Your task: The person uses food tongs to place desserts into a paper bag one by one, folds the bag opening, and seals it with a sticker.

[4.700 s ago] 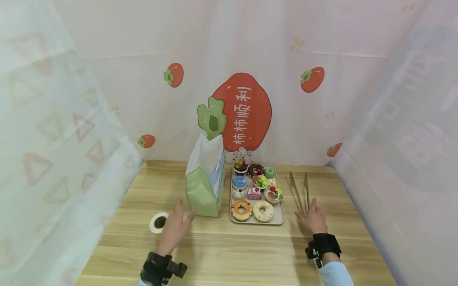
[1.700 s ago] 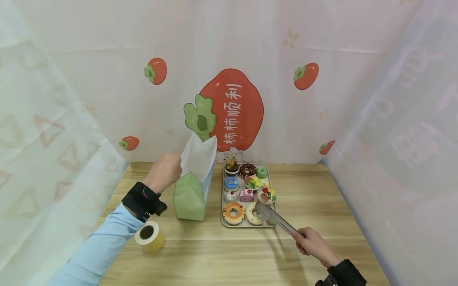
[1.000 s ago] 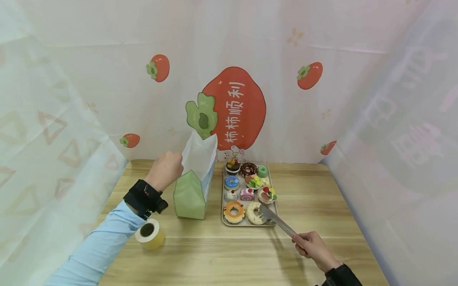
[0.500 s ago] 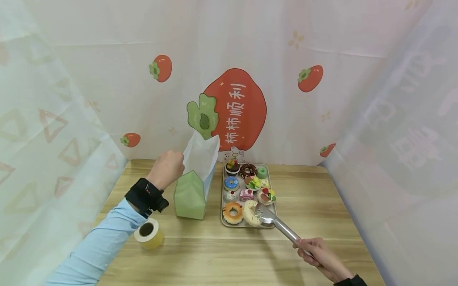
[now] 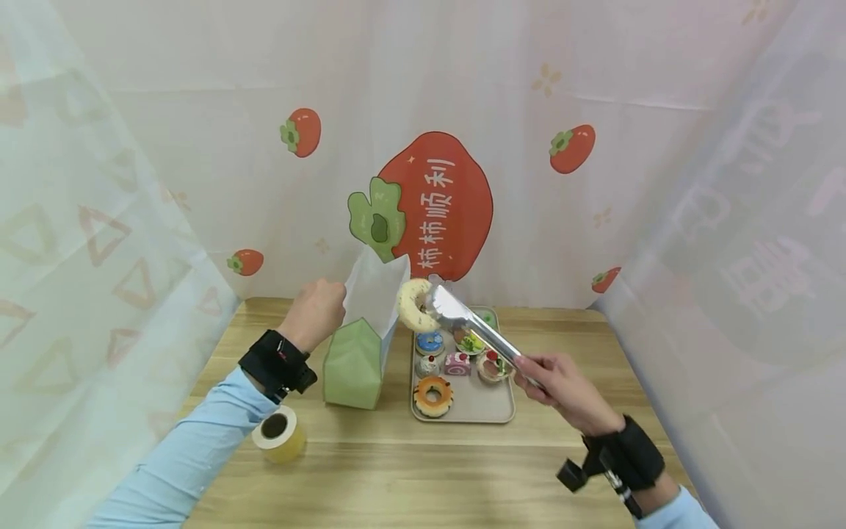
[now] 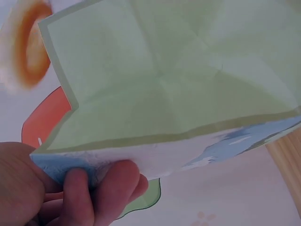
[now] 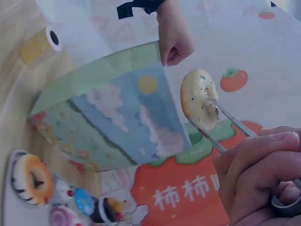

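My left hand grips the rim of an upright paper bag, green at the end with a printed landscape on its side. In the left wrist view its fingers curl over the edge of the bag's gaping mouth. My right hand holds metal tongs, whose tips pinch a cream doughnut. That doughnut is raised near the bag's right edge, above the tray's back corner. Coloured sprinkles show on the doughnut in the right wrist view.
A metal tray right of the bag bears an orange-topped doughnut, a blue doughnut, a pink roll cake and several other pastries. A roll of yellow tape stands left, by the left forearm. A printed curtain closes the back.
The right hand took the tongs from the table, clamped the cream doughnut and lifted it off the tray, up and left towards the bag. The left hand took hold of the bag's rim.
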Demonstrator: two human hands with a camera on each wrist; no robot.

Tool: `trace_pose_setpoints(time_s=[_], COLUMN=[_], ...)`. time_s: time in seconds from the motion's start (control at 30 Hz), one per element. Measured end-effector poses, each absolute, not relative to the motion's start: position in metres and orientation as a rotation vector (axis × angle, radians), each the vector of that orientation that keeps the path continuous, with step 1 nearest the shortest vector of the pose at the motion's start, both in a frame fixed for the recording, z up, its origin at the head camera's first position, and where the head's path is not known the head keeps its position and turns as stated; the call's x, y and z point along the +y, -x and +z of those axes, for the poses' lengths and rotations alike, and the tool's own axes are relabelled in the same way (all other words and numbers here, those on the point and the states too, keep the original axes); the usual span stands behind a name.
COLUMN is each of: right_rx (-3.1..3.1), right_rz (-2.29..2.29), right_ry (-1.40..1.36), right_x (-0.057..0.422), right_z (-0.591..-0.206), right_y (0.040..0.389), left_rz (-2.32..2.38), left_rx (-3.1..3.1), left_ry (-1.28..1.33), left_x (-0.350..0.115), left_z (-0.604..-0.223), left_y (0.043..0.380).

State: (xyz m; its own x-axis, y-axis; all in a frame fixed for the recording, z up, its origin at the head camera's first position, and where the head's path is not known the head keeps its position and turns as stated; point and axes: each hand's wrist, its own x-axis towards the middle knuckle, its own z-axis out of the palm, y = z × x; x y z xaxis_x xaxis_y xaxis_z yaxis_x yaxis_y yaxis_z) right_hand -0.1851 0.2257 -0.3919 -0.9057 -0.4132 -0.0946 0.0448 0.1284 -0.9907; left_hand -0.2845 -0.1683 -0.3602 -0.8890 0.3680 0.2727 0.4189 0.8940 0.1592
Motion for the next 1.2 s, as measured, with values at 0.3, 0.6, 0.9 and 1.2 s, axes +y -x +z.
trace_pose_setpoints(time_s=[0.3,0.6,0.9,1.2], right_rx=[2.308,2.619,2.647,2.592], right_rz=[-1.526,-0.955,-0.564,-0.435], right_ry=[0.509,0.709,0.882,0.853], right_x=[0.178,0.126,0.067,0.059], right_z=[-0.337,-0.307,-0.294,-0.28], right_y=[0.242,0.269,0.3,0.312], left_rz=[-0.322,-0.317,-0.357,-0.344], left_rx=[-2.861,-2.821,-2.812,-2.76], left_ry=[0.57,0.571,0.586,0.555], left_x=[-0.165,-0.167,-0.178,-0.19], left_z=[-0.356,-0.359,-0.364,-0.364], left_y=[0.28,0.277,0.277,0.274])
